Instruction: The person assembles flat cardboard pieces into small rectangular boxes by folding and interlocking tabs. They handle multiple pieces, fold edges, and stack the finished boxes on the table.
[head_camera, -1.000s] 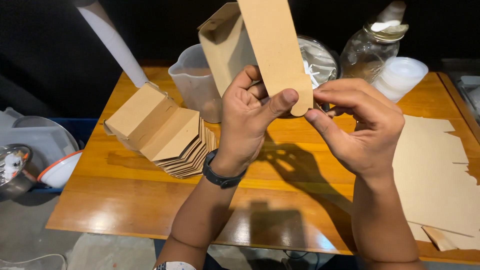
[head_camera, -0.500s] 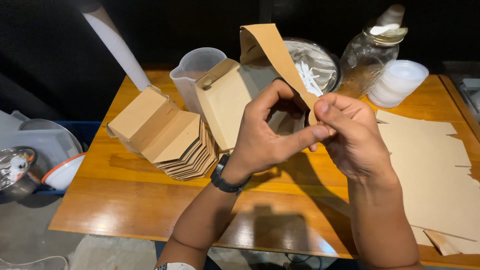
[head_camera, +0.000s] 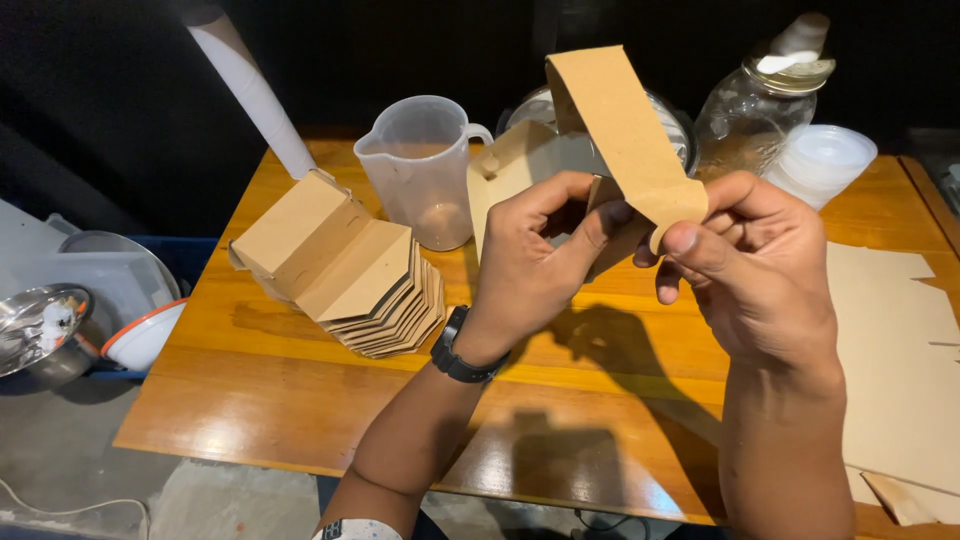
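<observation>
Both my hands hold one brown cardboard piece (head_camera: 620, 130) up over the wooden table (head_camera: 300, 400). My left hand (head_camera: 540, 260), with a black watch on its wrist, grips the piece's wider folded body from the left. My right hand (head_camera: 760, 270) pinches the lower end of its long flap, which bends up and back toward the far side. The part of the piece between my palms is hidden.
A stack of folded cardboard boxes (head_camera: 350, 270) lies at the left. Behind my hands stand a clear measuring jug (head_camera: 420, 170), a metal bowl (head_camera: 680, 120), a glass jar (head_camera: 760, 120) and a white lid (head_camera: 825, 160). Flat cardboard sheets (head_camera: 900, 370) lie at right. Metal pots (head_camera: 40, 330) sit off the table's left.
The long flap, upright a second ago, has been bent over and down. The piece and both hands have shifted slightly right and lower in view.
</observation>
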